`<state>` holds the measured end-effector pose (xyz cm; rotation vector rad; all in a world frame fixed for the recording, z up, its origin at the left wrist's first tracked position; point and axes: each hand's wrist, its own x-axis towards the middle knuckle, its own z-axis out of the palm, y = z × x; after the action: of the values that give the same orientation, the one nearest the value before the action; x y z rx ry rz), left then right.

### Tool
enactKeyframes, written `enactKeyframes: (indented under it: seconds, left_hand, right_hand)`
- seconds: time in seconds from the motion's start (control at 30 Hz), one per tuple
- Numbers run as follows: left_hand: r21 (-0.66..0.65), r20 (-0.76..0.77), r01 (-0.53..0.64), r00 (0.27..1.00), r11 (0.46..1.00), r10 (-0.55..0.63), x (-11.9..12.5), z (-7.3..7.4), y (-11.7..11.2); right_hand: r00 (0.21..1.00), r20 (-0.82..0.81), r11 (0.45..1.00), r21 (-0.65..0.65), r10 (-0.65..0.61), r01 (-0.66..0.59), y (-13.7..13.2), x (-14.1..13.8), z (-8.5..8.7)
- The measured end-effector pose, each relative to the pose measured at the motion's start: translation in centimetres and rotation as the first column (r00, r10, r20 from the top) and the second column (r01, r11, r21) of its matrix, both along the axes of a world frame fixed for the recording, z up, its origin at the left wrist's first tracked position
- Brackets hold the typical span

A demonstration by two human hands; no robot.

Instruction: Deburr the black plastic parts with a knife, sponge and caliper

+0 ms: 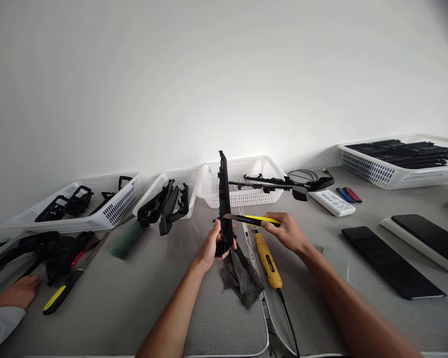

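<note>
Strip (224, 191): left hand (210, 244) gripped its near end, presumably for steadiness.
Knife (259, 220): my right hand (290, 231) gripped it, blade (231, 217) at strip, apparently for control.

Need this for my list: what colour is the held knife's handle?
The handle is black and yellow; head view.

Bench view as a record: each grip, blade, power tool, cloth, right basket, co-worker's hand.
Left grip: holds black plastic strip, lower end
Right grip: holds yellow-and-black utility knife
Blade: overlaps strip; contact unclear
Power tool: yellow, corded, on table
Cloth: gray, left of tool
Right basket: white, perforated; holds black parts
Co-worker's hand: gray sleeve, left edge
</note>
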<state>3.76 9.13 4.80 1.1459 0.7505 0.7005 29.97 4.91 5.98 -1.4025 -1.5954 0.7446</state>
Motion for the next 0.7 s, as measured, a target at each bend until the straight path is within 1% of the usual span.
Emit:
enactKeyframes:
  seconds: [0.13, 0.17, 0.23, 0.3, 0.33, 0.43, 0.5, 0.57, 0.6, 0.7]
  left_hand:
    - [0.011, -0.033, 0.015, 0.999, 1.0, -0.014, 0.09, 0.1, -0.05]
    - [0.018, -0.043, 0.017, 0.999, 1.0, -0.016, 0.13, 0.13, -0.07]
    - [0.032, -0.061, 0.017, 0.998, 0.999, -0.015, 0.2, 0.17, -0.11]
    - [0.038, -0.068, 0.017, 0.998, 0.999, -0.014, 0.25, 0.22, -0.16]
    - [0.038, -0.065, 0.022, 0.998, 0.999, -0.02, 0.27, 0.24, -0.19]
    - [0.031, -0.053, 0.041, 0.998, 0.999, -0.04, 0.25, 0.28, -0.26]
    - [0.029, -0.061, 0.041, 0.997, 0.999, -0.04, 0.17, 0.29, -0.28]
    - [0.031, -0.076, 0.04, 0.996, 0.999, -0.038, 0.08, 0.28, -0.29]
    - [0.032, -0.08, 0.044, 0.996, 0.999, -0.041, 0.05, 0.28, -0.3]
    - [0.033, -0.071, 0.052, 0.996, 0.998, -0.05, 0.05, 0.34, -0.35]
  right_hand:
    - [1.0, -0.011, 1.0, -0.018, 0.021, -0.021, 0.05, 0.03, 0.25]
    - [1.0, -0.002, 1.0, -0.015, 0.008, -0.008, 0.07, 0.02, 0.28]
    - [0.998, 0.011, 0.998, 0.012, -0.061, 0.061, 0.08, -0.01, 0.3]
    - [0.994, -0.004, 0.994, 0.023, -0.107, 0.108, 0.04, -0.05, 0.33]
    - [0.995, -0.012, 0.995, 0.017, -0.102, 0.102, 0.01, -0.07, 0.35]
    - [1.0, -0.001, 1.0, -0.002, -0.031, 0.031, -0.04, -0.15, 0.44]
    - [0.998, 0.025, 0.998, 0.019, -0.065, 0.064, -0.06, -0.18, 0.54]
    - [0.994, 0.017, 0.993, 0.047, -0.112, 0.111, -0.11, -0.21, 0.64]
    - [0.994, 0.006, 0.993, 0.053, -0.11, 0.109, -0.14, -0.23, 0.67]
    - [1.0, -0.007, 0.999, 0.047, -0.025, 0.025, -0.19, -0.43, 0.65]
